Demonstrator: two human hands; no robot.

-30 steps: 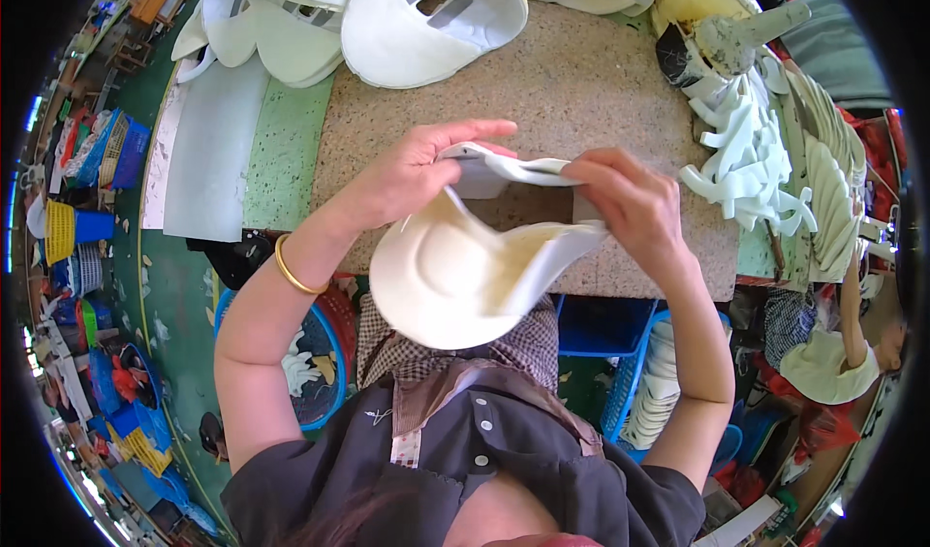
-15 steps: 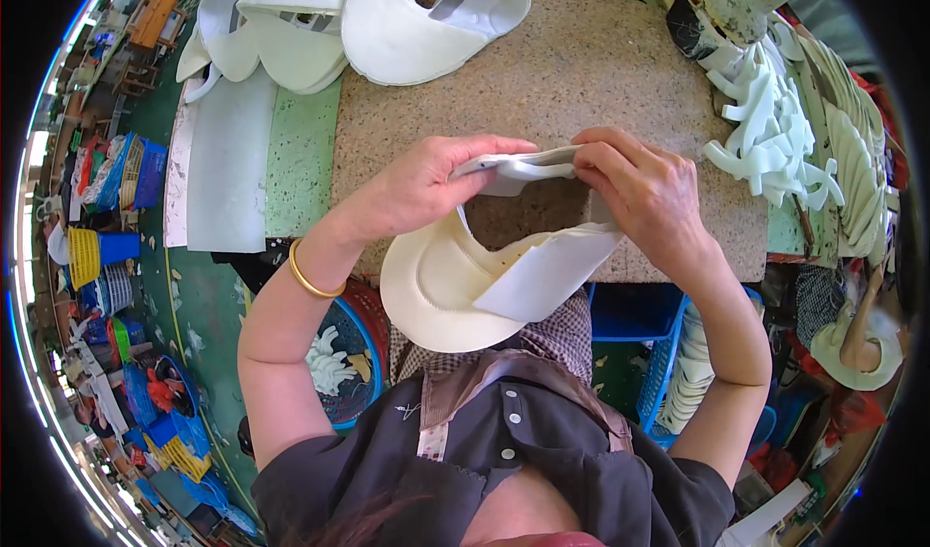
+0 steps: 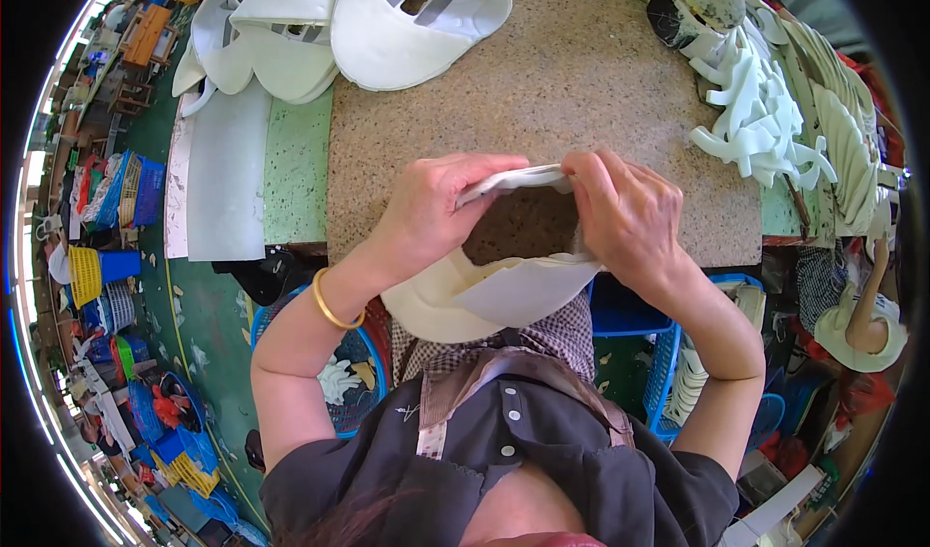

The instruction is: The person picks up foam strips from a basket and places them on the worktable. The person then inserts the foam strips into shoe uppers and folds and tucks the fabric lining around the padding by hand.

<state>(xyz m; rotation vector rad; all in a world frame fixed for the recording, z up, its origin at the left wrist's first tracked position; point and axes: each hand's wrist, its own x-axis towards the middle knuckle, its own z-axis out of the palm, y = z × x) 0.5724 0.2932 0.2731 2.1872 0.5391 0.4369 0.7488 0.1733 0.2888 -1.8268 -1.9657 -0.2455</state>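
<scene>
A cream, soft-looking ring-shaped piece (image 3: 528, 290) with a broad rounded end and a smooth white panel is held up above my lap, at the near edge of the table. My left hand (image 3: 426, 210) pinches its far rim from the left, thumb on one side and fingers on the other. Close by on the right, my right hand (image 3: 630, 219) grips the same rim, with the fingers curled over it. Through the opening between my hands the speckled tabletop shows. My palms hide the sides of the rim.
Similar cream pieces (image 3: 417, 33) lie along the far left of the speckled board (image 3: 572, 82). Pale curved parts (image 3: 760, 121) are heaped at the right beside stacked cream pieces (image 3: 843, 150). Blue baskets (image 3: 664, 373) stand below the table. Another person (image 3: 862, 329) sits at the far right.
Both hands have come slightly down toward me with the cream piece. Its rounded end has tipped, and less of it shows past my left forearm.
</scene>
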